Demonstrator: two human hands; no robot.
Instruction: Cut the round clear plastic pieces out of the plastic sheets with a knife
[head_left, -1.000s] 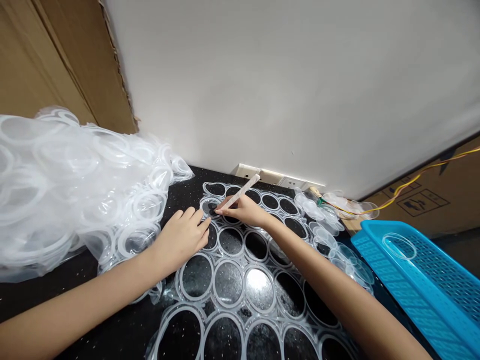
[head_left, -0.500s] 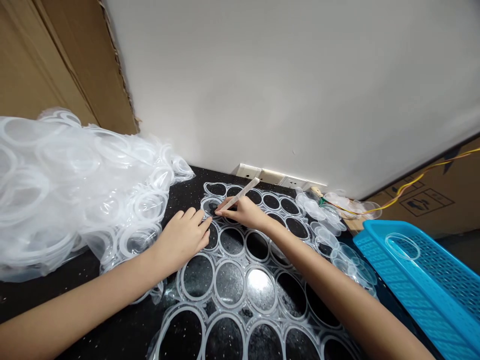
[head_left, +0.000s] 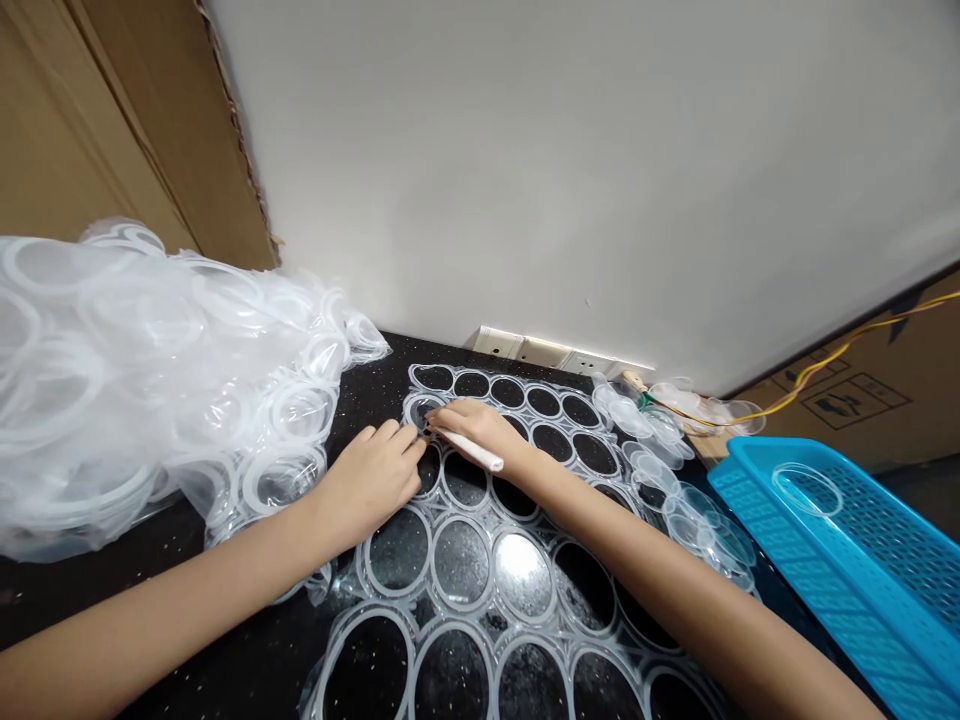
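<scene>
I rate this a small packing workshop rather than a home: I stand at a black speckled countertop [head_left: 97,595] below a plain wall with power sockets [head_left: 544,352]. Cardboard cartons with handling marks [head_left: 847,410], a blue plastic tray [head_left: 750,470] and heaped clear plastic sheeting moulded with rings [head_left: 127,380] surround me.

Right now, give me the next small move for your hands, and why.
Probably ease the stick in your right hand under what looks like a clear disc in the corner ring, with your left hand steadying the sheet. That ring looks filmed over, while the rings beside it show the bare black counter.
</scene>
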